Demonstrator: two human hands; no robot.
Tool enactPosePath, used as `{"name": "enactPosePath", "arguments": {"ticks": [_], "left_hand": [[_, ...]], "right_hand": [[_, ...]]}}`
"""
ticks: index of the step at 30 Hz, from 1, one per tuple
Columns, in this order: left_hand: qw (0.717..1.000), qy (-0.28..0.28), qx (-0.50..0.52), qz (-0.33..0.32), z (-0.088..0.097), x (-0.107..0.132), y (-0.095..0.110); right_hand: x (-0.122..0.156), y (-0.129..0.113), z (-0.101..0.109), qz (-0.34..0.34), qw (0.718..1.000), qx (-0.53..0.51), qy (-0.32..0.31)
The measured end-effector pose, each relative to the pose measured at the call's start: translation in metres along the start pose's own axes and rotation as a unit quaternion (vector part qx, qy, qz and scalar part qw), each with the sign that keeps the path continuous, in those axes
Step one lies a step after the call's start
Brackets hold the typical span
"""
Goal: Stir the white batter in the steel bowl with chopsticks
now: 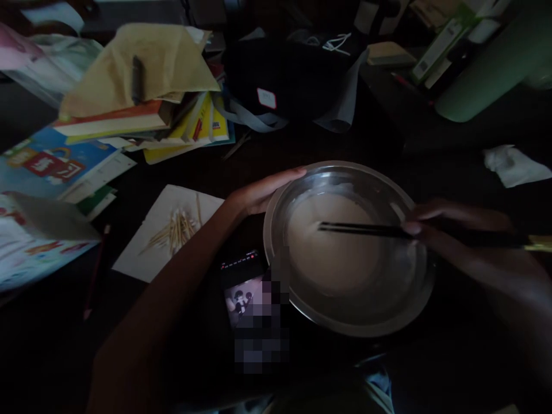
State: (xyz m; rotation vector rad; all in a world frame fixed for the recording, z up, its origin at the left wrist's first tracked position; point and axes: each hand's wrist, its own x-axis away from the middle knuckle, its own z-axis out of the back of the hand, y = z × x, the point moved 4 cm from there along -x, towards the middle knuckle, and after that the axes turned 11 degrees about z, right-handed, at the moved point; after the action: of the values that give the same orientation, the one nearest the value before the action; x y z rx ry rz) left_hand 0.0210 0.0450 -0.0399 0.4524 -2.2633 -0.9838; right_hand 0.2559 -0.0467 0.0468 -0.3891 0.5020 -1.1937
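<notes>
A steel bowl holding pale batter sits on a dark table in front of me. My left hand rests against the bowl's left rim, fingers stretched out along the edge. My right hand is closed on a pair of dark chopsticks, whose tips reach over the batter near the bowl's middle. The right hand is dim and slightly smeared.
A phone with a lit screen lies left of the bowl. A white paper with thin sticks lies further left. Stacked books and an envelope fill the back left. A crumpled tissue and green cylinder are at right.
</notes>
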Motion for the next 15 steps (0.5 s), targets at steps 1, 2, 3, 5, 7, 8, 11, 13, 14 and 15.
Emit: {"name": "enactPosePath", "arguments": {"ticks": [1,2,3,5,7,8,11,13,14,15], "left_hand": [[1.000,0.001,-0.001,-0.004,0.000,0.000,0.000],[1.000,0.004,-0.003,-0.007,0.000,0.000,0.001],[1.000,0.009,-0.004,-0.007,-0.001,0.001,0.001],[1.000,0.021,-0.006,0.000,-0.001,0.001,0.002],[1.000,0.026,-0.007,0.007,-0.001,0.001,0.002],[1.000,0.026,-0.007,0.008,-0.001,0.001,0.001],[1.000,0.022,-0.008,-0.001,0.000,0.000,0.001],[1.000,0.017,-0.016,-0.010,0.001,-0.001,0.000],[1.000,0.012,-0.022,-0.012,0.000,-0.002,0.000],[1.000,0.005,-0.027,-0.012,0.000,-0.002,0.000]], "right_hand": [[0.001,0.005,0.003,-0.020,0.999,0.014,0.022],[0.004,0.010,0.007,-0.035,0.998,0.026,0.039],[0.010,0.015,0.011,-0.044,0.997,0.034,0.045],[0.021,0.021,0.016,-0.037,0.998,0.025,0.040],[0.025,0.020,0.014,-0.017,1.000,0.002,0.010],[0.024,0.017,0.010,-0.005,1.000,-0.006,-0.006],[0.008,0.009,-0.003,-0.004,1.000,-0.014,-0.027],[0.000,0.011,-0.005,-0.030,1.000,-0.001,0.000],[0.001,0.014,-0.003,-0.043,0.999,0.009,0.018],[0.006,0.019,0.000,-0.046,0.998,0.019,0.037]]}}
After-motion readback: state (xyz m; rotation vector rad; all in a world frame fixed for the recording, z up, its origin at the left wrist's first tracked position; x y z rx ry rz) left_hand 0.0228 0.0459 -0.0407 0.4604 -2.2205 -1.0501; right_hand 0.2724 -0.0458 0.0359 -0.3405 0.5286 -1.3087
